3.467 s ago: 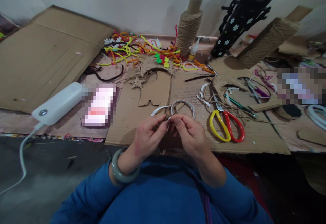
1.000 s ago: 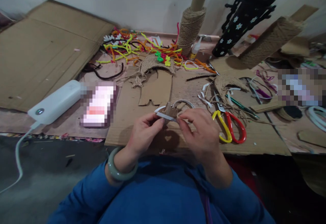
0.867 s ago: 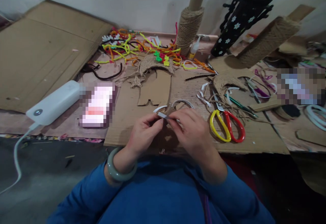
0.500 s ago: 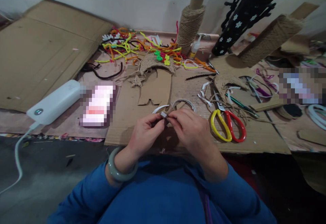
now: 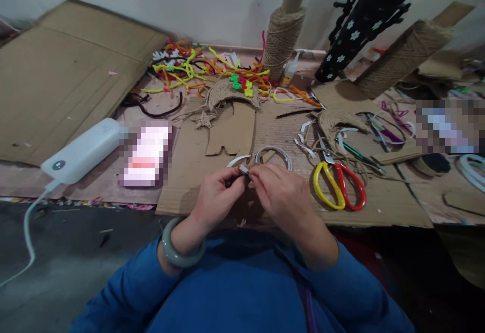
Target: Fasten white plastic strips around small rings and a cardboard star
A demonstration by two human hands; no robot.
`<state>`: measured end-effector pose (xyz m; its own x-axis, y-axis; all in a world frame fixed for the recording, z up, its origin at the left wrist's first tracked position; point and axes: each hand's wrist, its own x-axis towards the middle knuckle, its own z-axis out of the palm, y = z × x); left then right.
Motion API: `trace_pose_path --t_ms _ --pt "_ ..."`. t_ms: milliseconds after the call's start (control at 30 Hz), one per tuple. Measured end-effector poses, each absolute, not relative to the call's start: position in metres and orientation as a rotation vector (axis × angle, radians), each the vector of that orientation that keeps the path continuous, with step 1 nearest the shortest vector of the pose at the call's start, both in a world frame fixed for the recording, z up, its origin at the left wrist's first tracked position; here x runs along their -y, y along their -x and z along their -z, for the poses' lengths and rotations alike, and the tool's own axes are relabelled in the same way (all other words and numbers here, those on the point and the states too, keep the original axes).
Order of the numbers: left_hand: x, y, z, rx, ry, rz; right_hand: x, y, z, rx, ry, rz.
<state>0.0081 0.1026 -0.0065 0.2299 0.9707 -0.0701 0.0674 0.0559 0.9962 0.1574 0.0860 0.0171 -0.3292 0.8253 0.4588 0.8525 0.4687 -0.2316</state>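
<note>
Over the front of the cardboard sheet [image 5: 288, 131], my left hand [image 5: 219, 196] and my right hand [image 5: 282, 194] meet fingertip to fingertip. Both pinch a small piece with a whitish, strip-like face [image 5: 243, 169]; my fingers hide most of it. A roll of tape [image 5: 290, 160] lies just behind my right hand, and a pale curved strip [image 5: 238, 160] shows behind my left. Farther back are a cut cardboard piece [image 5: 233, 131], a twine-wrapped star [image 5: 202, 120] and a twine-wrapped crescent [image 5: 223, 94] bearing green, red and yellow flowers. Scissors [image 5: 329, 158] with yellow and red handles rest at right.
To the left are a blurred-out phone [image 5: 146, 153], a white corded device [image 5: 81, 151] and a large cardboard sheet [image 5: 71, 75]. Colourful pipe cleaners [image 5: 189, 67], a glue bottle [image 5: 290, 73], twine rolls [image 5: 284, 35] and a black flowered container [image 5: 352, 30] stand at the back.
Almost nothing differs. Both hands stay in the same place, and the small piece between my fingertips has tilted slightly.
</note>
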Motion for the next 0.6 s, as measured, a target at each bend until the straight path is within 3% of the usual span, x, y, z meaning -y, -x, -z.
trace_pose_path --t_ms 600 --pt "-0.1022 -0.0070 0.0052 -1.108 -1.351 -0.945 -0.0896 -0.1626 -0.0181 2.152 1.407 -0.104"
